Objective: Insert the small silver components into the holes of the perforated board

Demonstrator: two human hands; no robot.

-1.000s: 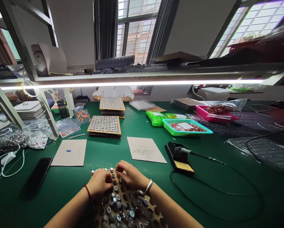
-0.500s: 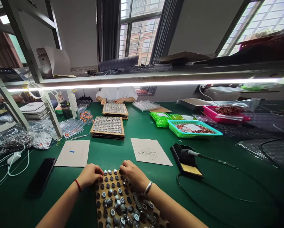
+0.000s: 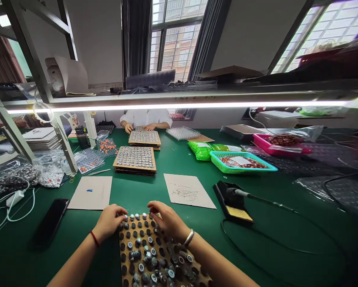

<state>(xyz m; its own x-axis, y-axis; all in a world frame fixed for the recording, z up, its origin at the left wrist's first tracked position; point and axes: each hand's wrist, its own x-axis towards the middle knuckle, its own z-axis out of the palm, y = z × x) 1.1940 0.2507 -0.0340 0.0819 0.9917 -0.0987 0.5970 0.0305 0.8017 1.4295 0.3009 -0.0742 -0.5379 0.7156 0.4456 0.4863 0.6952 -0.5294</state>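
Note:
A brown board with rows of dark round holes lies before me on the green table. Small round metal button-like parts stand along its far row, and many more lie loose and jumbled over its middle and near part. At the far left corner, my left hand has thumb and forefinger closed about one small metal part. My right hand hovers over the far right edge, its thumb and forefinger apart, close to another upright part. Its palm and forearm hide some of the board's right side.
Two cardboard sheets lie beyond my hands. To the right stands a soldering iron stand with its cable. A phone lies left. Stacked filled boards, a turquoise basket and a co-worker's hands are farther back.
My right hand's fingers have lifted and spread, uncovering a metal part at the far right of the row. My left hand has shifted slightly left, showing a part at the corner.

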